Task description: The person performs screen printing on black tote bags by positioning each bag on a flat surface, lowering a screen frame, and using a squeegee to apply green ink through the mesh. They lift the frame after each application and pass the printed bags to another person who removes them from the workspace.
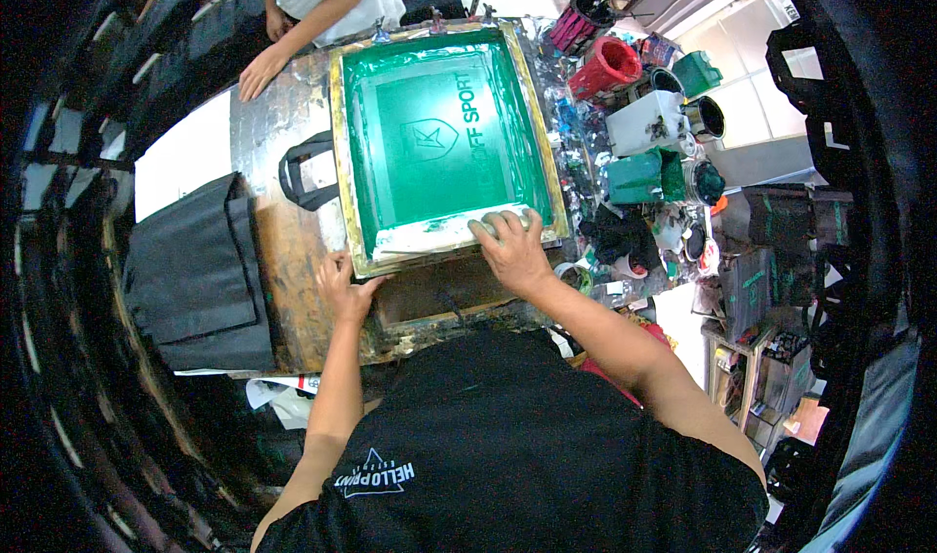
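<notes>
A silk screen printing frame (pixel 339 153) with yellowish, ink-stained edges and green mesh lies on the table in front of me. Its mesh (pixel 410 94) carries a shield outline and dark lettering. Smeared white ink (pixel 420 233) runs along the near inner side. My right hand (pixel 517 253) curls its fingers over the near right edge of the frame; whether something else is under them is hidden. At the near left corner, my left hand (pixel 347 287) has its fingers spread and its thumb stretched along the frame's edge. Left of the frame, a black bag's handle (pixel 296 177) sticks out.
A stack of black bags (pixel 200 275) lies on the wooden table's (pixel 283 94) left end. Ink buckets, a red tub (pixel 615 65) and green containers (pixel 634 177) crowd the right side. Across the table, another person's hand (pixel 264 70) rests near the far edge.
</notes>
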Available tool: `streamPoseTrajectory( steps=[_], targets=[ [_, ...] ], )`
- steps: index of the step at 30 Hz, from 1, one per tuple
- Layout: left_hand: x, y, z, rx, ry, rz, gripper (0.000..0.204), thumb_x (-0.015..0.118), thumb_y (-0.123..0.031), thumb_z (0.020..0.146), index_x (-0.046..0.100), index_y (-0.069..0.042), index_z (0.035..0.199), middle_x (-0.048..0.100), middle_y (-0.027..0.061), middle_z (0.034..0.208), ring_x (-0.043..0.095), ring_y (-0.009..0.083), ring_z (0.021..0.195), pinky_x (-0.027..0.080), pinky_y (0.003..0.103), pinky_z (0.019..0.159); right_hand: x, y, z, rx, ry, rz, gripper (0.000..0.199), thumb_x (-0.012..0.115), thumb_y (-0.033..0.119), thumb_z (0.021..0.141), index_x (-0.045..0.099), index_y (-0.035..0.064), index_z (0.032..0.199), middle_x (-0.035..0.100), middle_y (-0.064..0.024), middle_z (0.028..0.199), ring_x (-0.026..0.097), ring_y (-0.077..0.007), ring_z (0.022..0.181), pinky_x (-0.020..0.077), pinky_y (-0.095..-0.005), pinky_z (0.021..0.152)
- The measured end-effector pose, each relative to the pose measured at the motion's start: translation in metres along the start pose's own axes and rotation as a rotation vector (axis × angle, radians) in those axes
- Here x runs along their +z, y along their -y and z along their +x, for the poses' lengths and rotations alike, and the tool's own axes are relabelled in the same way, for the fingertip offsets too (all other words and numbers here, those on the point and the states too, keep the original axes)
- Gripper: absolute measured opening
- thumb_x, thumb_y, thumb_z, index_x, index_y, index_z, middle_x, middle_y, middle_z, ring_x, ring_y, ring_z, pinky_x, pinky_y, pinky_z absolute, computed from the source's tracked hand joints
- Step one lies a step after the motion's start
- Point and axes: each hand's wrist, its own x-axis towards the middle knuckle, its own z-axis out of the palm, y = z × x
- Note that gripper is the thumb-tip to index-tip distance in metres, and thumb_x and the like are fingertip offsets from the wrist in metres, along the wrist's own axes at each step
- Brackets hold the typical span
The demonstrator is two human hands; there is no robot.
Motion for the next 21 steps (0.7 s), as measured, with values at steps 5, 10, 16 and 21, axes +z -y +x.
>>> streamPoseTrajectory(
  steps=[5,10,16,21],
  targets=[
    [-0.033,-0.032,0.019,-0.109,-0.101,-0.574,0.076,0.095,-0.018,0.07,0.06,0.005,0.134,0.071,0.0137,0.11,0.068,0.0264,0.1,0.055,0.041,0.091,-0.072,0.002,0.042,0.053,-0.141,0.013,0.047,0.07,0.025,0.084,0.061,0.0136,0.128,0.059,-0.01,0.115,0.055,-0.0286,0.112,0.032,-0.0593,0.102],
    [-0.118,-0.107,0.093,-0.094,-0.241,-0.812,0.067,0.084,-0.011,0.086,0.052,0.002,0.143,0.063,0.0104,0.126,0.062,0.0168,0.111,0.05,0.03,0.096,-0.146,-0.015,0.123,0.031,-0.371,-0.111,0.048,0.068,0.05,0.086,0.066,0.0125,0.116,0.062,-0.0117,0.104,0.057,-0.0306,0.103,0.0348,-0.056,0.097],
    [-0.087,-0.1,0.152,0.042,-0.377,-0.749,0.092,0.082,-0.028,0.088,0.029,0.003,0.157,0.059,0.0145,0.122,0.057,0.0242,0.105,0.048,0.037,0.093,-0.2,-0.05,0.215,-0.038,-0.557,-0.245,0.05,0.063,0.061,0.088,0.07,0.0137,0.102,0.069,-0.0102,0.089,0.066,-0.0305,0.089,0.0408,-0.0532,0.082],
    [0.014,-0.027,0.083,-0.337,-0.073,0.074,0.098,0.081,-0.043,0.086,0.032,0.012,0.149,0.05,0.0354,0.133,0.05,0.0494,0.124,0.044,0.053,0.103,-0.211,-0.062,0.242,-0.018,-0.548,-0.184,0.055,0.058,0.064,0.091,0.073,0.0124,0.103,0.072,-0.0139,0.095,0.068,-0.0328,0.096,0.0429,-0.0546,0.087]
  ],
)
